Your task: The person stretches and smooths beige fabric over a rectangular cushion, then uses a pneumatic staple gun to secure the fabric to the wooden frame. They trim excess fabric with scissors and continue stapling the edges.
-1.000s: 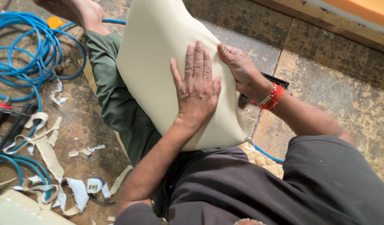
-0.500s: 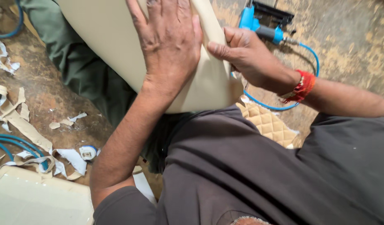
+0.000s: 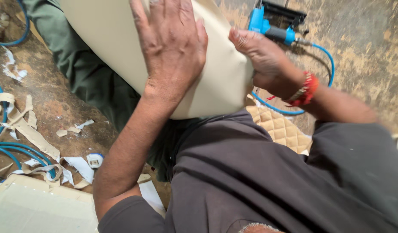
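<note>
Left hand (image 3: 173, 47) open, flat on cream vinyl-covered cushion panel (image 3: 108, 47); right hand (image 3: 266, 64) gripping its right edge, blue pneumatic stapler (image 3: 272, 30) just beyond

Single view only, head cam on the seated person, so no overlap w/ another view. Looks steeply down past own chest and dark shirt (image 3: 268, 172) onto lap and floor (image 3: 363, 56). Close range: left hand (image 3: 173, 43), right hand (image 3: 268, 64) and cream cushion (image 3: 108, 39) fill upper frame. Top of cushion cropped.
</note>
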